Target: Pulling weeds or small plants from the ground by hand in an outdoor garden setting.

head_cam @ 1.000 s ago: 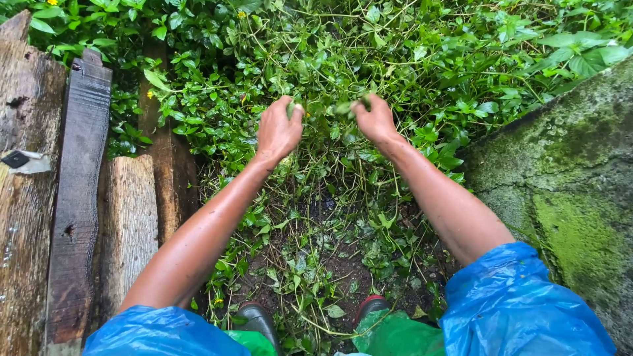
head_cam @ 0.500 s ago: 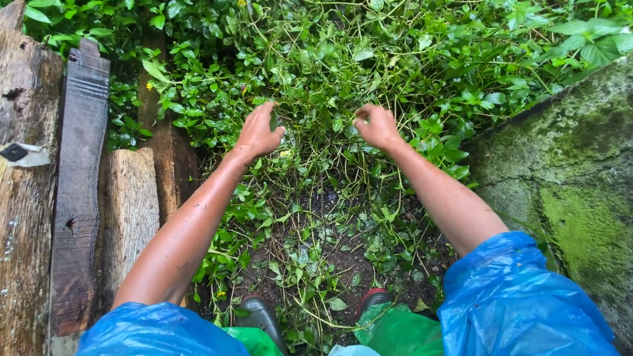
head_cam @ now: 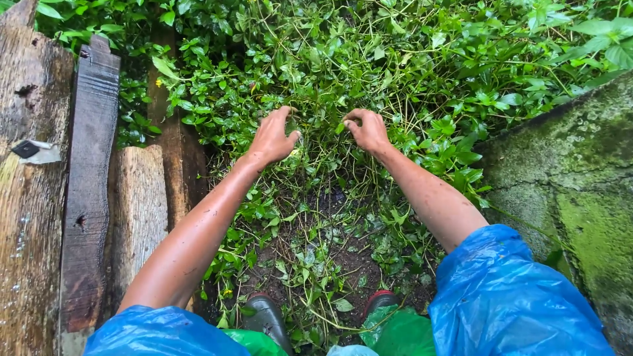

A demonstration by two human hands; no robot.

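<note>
Green vines [head_cam: 330, 86], wet and leafy, fill the whole upper half of the frame and spill down the centre, and both hands are right in them. The left hand [head_cam: 273, 138], just left of centre, has its fingers curled around a clump of stems, thumb pressed in, gripping the vines. The right hand [head_cam: 366, 130], just right of centre, is pinched shut on a few thin stems and a leaf at its fingertips. The two hands sit near each other, a tangle of stalks between them.

Below the hands, in the lower centre, there is a patch of dark soil [head_cam: 343, 257] strewn with loose leaves and pale runners. At the bottom edge two boot tips [head_cam: 267, 316] poke in, one dark, one with a red rim. Blue plastic sleeves [head_cam: 508, 296] cover both upper arms at the lower corners, with green plastic between them.

Down the left side stand weathered wooden planks [head_cam: 86, 184], wet and grey-brown. On the right, a mossy concrete wall [head_cam: 580, 198] slopes across the frame, vines lapping over its upper edge.
</note>
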